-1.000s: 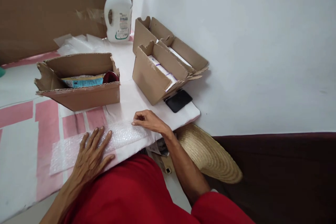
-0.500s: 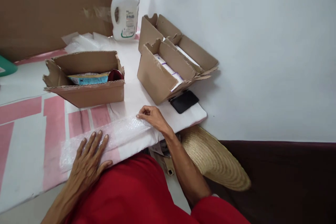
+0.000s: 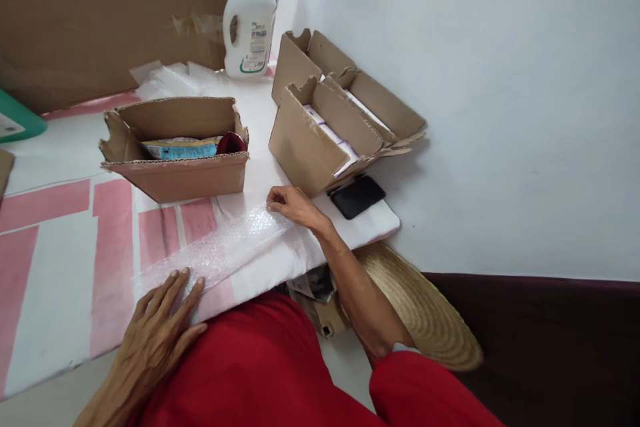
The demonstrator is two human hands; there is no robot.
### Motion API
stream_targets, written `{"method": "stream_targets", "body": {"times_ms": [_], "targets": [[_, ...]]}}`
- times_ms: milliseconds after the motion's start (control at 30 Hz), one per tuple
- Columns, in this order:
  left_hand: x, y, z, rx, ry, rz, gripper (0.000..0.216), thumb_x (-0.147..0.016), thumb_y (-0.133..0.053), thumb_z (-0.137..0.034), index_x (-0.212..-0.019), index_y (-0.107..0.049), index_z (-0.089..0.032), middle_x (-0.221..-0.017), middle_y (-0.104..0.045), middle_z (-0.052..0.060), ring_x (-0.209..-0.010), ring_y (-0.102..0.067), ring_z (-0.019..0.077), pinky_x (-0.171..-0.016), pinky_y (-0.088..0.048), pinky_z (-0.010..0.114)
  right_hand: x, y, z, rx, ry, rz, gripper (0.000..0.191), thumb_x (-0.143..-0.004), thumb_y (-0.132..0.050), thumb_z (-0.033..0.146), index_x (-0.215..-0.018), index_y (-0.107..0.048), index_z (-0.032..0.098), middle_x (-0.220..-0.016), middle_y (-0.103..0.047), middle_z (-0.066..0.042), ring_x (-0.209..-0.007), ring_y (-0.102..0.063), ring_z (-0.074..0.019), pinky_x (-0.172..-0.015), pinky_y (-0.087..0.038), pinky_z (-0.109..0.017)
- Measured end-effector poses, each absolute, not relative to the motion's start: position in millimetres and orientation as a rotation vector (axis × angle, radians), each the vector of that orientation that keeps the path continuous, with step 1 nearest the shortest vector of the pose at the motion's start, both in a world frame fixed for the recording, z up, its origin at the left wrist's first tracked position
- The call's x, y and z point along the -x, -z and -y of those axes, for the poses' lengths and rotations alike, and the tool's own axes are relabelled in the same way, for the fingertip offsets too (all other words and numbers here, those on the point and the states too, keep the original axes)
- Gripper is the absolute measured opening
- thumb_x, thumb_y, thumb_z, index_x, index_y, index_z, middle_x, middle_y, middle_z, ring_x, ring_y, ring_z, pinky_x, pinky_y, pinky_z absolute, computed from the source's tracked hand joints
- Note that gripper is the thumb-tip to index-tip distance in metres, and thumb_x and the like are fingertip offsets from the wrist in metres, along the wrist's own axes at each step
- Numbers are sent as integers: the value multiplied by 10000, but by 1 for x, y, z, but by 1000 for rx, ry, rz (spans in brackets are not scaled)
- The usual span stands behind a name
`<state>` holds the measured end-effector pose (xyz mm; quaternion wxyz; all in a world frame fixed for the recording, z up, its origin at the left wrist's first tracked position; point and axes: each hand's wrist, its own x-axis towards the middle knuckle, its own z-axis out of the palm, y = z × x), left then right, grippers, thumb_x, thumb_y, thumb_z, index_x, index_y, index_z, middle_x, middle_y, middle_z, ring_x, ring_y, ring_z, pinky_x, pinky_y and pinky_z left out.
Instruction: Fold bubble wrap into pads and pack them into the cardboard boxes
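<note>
A strip of clear bubble wrap (image 3: 225,247) lies slantwise along the near edge of the table, over a pink and white cloth (image 3: 60,267). My left hand (image 3: 163,320) rests flat on its lower left end, fingers stretched out and slightly spread. At the upper right end, my right hand (image 3: 293,205) pinches the edge of the wrap between thumb and fingers. Just beyond the strip stands an open cardboard box (image 3: 200,180) holding a blue and yellow packet (image 3: 183,149) and a dark red item (image 3: 231,143).
Cardboard boxes (image 3: 305,143) with white packs stand against the wall, a black phone (image 3: 357,197) beside them. A white bottle (image 3: 250,27) and more plastic wrap (image 3: 175,80) are at the back. A green container (image 3: 20,119) stands left; a straw hat (image 3: 420,310) hangs below the table edge.
My right hand has moved slightly away from me, pulling its end of the bubble wrap up and farther back. My left hand has slid a little toward me. The view has shifted slightly.
</note>
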<state>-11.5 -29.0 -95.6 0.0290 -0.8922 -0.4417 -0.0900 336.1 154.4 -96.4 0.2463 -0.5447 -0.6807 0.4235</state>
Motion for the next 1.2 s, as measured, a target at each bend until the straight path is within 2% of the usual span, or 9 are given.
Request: {"method": "stream_targets", "body": {"times_ms": [100,200,300,400,600,800,933,1033,1200], "targets": [[12,84,9,2818,287,1311,520,-963,-503,-572,-1338,-631,-235,-1299,-699,120,-1119,-676,276,-885,-520,382,-332,98,-162,1458,-1138,1863,158,-730,-677,162,-887,-675,183,-690,-605,51,-677,-532,-127,-675,-374,-249],[0,76,-32,2876,305,1219,392,-995,-492,-493,-1168,-710,-217,-1085,-759,95,-918,-706,237,-807,-523,366,-330,101,-167,1436,-1156,1867,136,-721,-700,161,-856,-692,174,-698,-623,41,-693,-558,-129,-681,-387,-247],[-30,84,-76,2912,379,1039,341,-1029,-449,-326,-1239,-676,-182,-1242,-723,117,-1083,-683,244,-905,-509,368,-329,102,-171,1424,-1177,1864,66,-719,-709,158,-784,-697,163,-685,-632,34,-690,-570,-125,-671,-395,-237],[-64,107,-102,2984,429,873,442,-1032,-404,-250,-1445,-529,-153,-1506,-552,139,-1394,-508,268,-1095,-423,404,-329,103,-174,1415,-1197,1865,46,-726,-717,171,-767,-699,159,-644,-617,46,-650,-553,-113,-642,-389,-227],[-87,142,-94,3043,294,997,653,-1014,-432,-495,-1598,-292,-239,-1665,-314,119,-1549,-267,287,-1247,-219,479,-333,104,-175,1417,-1189,1850,45,-769,-697,190,-778,-708,147,-658,-632,37,-652,-561,-114,-639,-401,-228],[-85,137,-89,3042,278,1009,693,-966,-511,-556,-1590,-295,-344,-1689,-252,103,-1556,-237,331,-1244,-187,517,-329,108,-171,1482,-997,1850,76,-784,-654,111,-793,-705,167,-696,-659,16,-694,-590,-144,-688,-433,-250],[-86,137,-91,3051,298,1010,675,-963,-516,-558,-1578,-325,-354,-1684,-270,93,-1547,-259,334,-1245,-186,514,-320,104,-150,1593,-690,1759,238,-893,-503,71,-966,-710,163,-968,-700,-101,-960,-599,-240,-922,-451,-377],[-86,139,-91,3064,306,1013,638,-959,-518,-566,-1549,-396,-356,-1675,-299,85,-1543,-274,323,-1251,-180,518,-308,106,-112,1525,-529,1826,283,-1006,-458,195,-1172,-685,160,-1182,-682,-159,-1162,-567,-287,-1059,-416,-448],[-86,140,-90,3045,337,1027,598,-974,-518,-505,-1539,-422,-333,-1670,-308,94,-1548,-264,311,-1253,-187,505,-302,135,-45,1300,-388,2180,578,-1022,-536,414,-1523,-439,144,-1489,-546,-181,-1435,-448,-303,-1173,-397,-497]]}}
